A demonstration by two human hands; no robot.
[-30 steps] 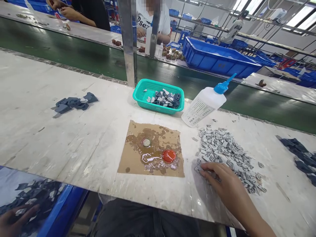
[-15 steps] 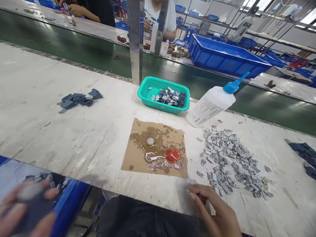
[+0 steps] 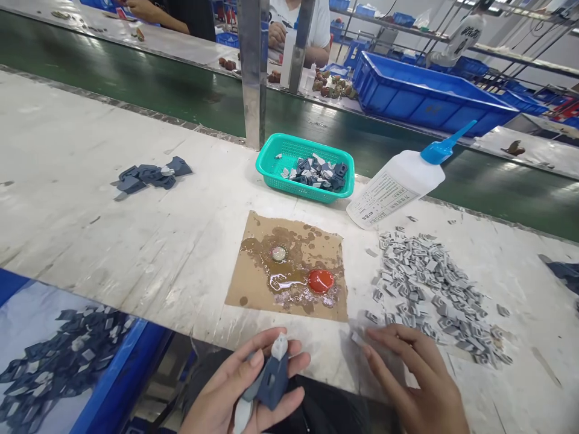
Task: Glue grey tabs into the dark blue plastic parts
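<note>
My left hand (image 3: 244,392) is raised at the table's near edge and grips a dark blue plastic part (image 3: 270,380) with a light grey tip. My right hand (image 3: 416,380) rests palm down on the table, its fingertips at the near edge of a pile of small grey pieces (image 3: 429,289); I cannot tell whether it pinches one. Ahead lies a brown cardboard square (image 3: 253,283) wet with glue, with a red cap (image 3: 320,280) and a pale cap (image 3: 278,254) on it.
A teal basket (image 3: 271,163) holds assembled parts. A glue bottle (image 3: 398,181) lies tilted beside it. Dark parts (image 3: 149,176) lie at the left, more at the far right (image 3: 565,271). A blue bin (image 3: 63,361) of parts sits lower left. Other people work beyond the green conveyor (image 3: 136,90).
My left hand came up from the blue bin with a dark blue part and now holds it at the table's edge. My right hand shifted slightly back toward the grey pile.
</note>
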